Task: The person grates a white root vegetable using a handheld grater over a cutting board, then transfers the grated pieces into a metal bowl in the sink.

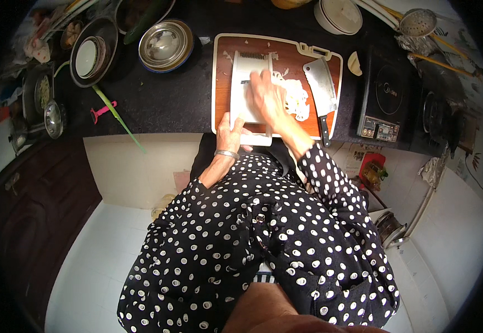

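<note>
A white mandoline slicer (241,98) lies lengthwise over a wood-patterned cutting board (221,83) with a pale rim. My left hand (230,135), with a metal bangle at the wrist, grips the slicer's near end. Over its middle, my right hand (268,95) is bent, its fingers down towards the blade and blurred. Whatever may be under those fingers is hidden. Beside the slicer, to the right, is a heap of thin white vegetable slices (295,100), some with holes like lotus root. A cleaver (321,85) rests on the board's right side, black handle towards me.
Right of the board are a pale vegetable piece (354,63) and a Midea induction cooker (385,95). White bowls (339,16) stand at the back. To the left are stacked metal bowls (164,43), a pan with bowls (93,54), a pink peeler (103,111) and a green stalk (114,110).
</note>
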`<move>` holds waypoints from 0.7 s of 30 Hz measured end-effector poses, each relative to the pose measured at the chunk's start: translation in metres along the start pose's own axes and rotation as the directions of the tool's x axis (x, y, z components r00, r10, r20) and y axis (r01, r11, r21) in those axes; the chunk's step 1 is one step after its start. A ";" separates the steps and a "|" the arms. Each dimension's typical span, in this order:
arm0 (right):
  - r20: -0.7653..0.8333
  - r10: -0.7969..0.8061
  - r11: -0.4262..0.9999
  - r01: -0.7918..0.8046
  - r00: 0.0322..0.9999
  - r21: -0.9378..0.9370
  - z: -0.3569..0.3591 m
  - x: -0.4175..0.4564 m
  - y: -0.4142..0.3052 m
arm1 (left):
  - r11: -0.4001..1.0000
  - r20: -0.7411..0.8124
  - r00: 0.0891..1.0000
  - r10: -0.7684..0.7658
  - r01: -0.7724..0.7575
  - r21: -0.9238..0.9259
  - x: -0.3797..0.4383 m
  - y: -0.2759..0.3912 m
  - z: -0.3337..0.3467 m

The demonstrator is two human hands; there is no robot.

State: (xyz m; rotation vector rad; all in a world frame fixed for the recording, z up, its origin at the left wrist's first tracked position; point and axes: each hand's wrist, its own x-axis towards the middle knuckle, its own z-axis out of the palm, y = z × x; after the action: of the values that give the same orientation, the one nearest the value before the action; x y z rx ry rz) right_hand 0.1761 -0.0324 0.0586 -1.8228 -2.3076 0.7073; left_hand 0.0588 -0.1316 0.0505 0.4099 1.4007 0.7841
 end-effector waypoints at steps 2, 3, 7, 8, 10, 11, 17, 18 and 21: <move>-0.255 -0.084 0.996 0.080 0.963 -0.025 0.005 0.029 0.006 | 0.997 -0.003 0.999 -0.047 0.048 0.055 -0.001 0.001 0.001; -0.231 -0.021 0.998 0.008 0.973 -0.057 0.010 0.049 0.011 | 0.999 -0.025 0.999 -0.032 0.032 -0.034 0.004 0.004 0.002; -0.330 -0.119 0.982 0.062 0.936 -0.178 0.036 0.083 0.022 | 0.998 -0.067 0.998 0.012 -0.017 -0.067 0.013 0.009 -0.001; -0.349 -0.124 0.983 0.067 0.929 -0.170 0.039 0.084 0.022 | 0.998 -0.071 0.997 0.009 -0.014 -0.062 0.012 0.009 -0.002; -0.359 -0.111 0.988 0.065 0.927 -0.137 0.041 0.078 0.019 | 0.996 -0.053 0.999 0.008 -0.012 -0.084 0.007 0.006 -0.002; -0.347 -0.087 0.993 0.052 0.934 -0.107 0.039 0.075 0.017 | 0.995 -0.057 0.997 -0.053 0.048 -0.093 0.005 0.005 0.000; -0.336 -0.118 0.977 0.050 0.934 -0.206 0.026 0.073 0.008 | 0.991 -0.088 0.995 0.043 -0.054 -0.124 0.012 0.008 -0.001; -0.316 -0.094 0.982 0.037 0.944 -0.183 0.027 0.073 0.009 | 0.993 -0.090 0.995 0.040 -0.050 -0.111 0.012 0.007 -0.001; -0.283 -0.059 0.988 0.016 0.957 -0.151 0.031 0.068 0.014 | 0.995 -0.070 0.998 -0.002 -0.004 -0.095 0.005 0.000 -0.002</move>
State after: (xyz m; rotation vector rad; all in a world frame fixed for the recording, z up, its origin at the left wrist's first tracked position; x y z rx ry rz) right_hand 0.1588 0.0254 0.0122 -1.7948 -2.2444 0.2508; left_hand 0.0566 -0.1284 0.0470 0.3114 1.4222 0.8697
